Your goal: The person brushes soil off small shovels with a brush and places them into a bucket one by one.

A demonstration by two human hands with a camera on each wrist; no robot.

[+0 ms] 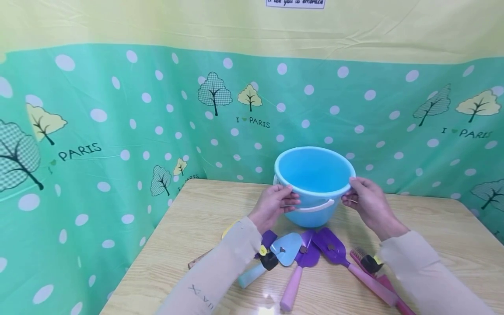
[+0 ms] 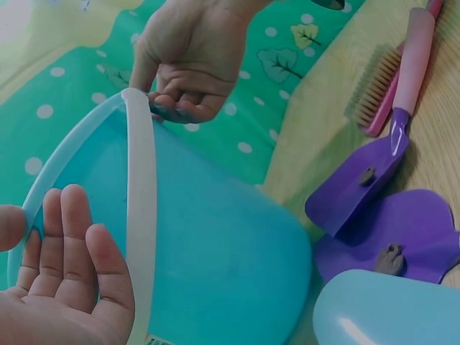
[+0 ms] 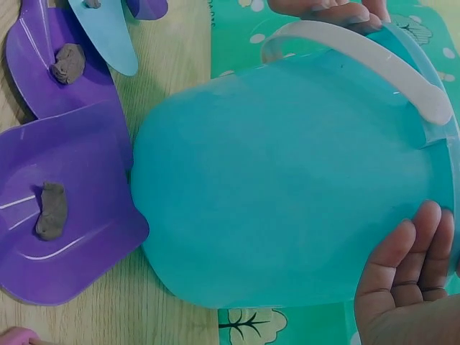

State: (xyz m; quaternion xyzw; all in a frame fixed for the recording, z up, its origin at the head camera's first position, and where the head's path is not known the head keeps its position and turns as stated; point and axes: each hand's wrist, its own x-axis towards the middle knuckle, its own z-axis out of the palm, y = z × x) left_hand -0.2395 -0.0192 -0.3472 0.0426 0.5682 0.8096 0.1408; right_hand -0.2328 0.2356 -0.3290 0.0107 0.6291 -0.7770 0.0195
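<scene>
A light blue bucket (image 1: 311, 220) with a white handle (image 1: 316, 207) stands toward the back of the table, its mouth tipped slightly toward me. My left hand (image 1: 274, 202) pinches the rim at the near left, thumb on top and fingers beneath. On the right side, my right hand (image 1: 369, 204) holds the rim the same way. In front of the bucket lie a light blue shovel (image 1: 289, 248) and two purple shovels (image 1: 311, 256) with pink handles. Grey-brown lumps (image 3: 52, 210) sit on the shovel blades. The bucket's inside shows only in part.
A pink brush (image 2: 381, 86) with pale bristles lies by my right forearm. Another purple piece (image 1: 269, 238) and a yellow item (image 1: 228, 228) are partly hidden by my left sleeve. A green dotted cloth (image 1: 220, 153) hangs behind the wooden table (image 1: 189, 210).
</scene>
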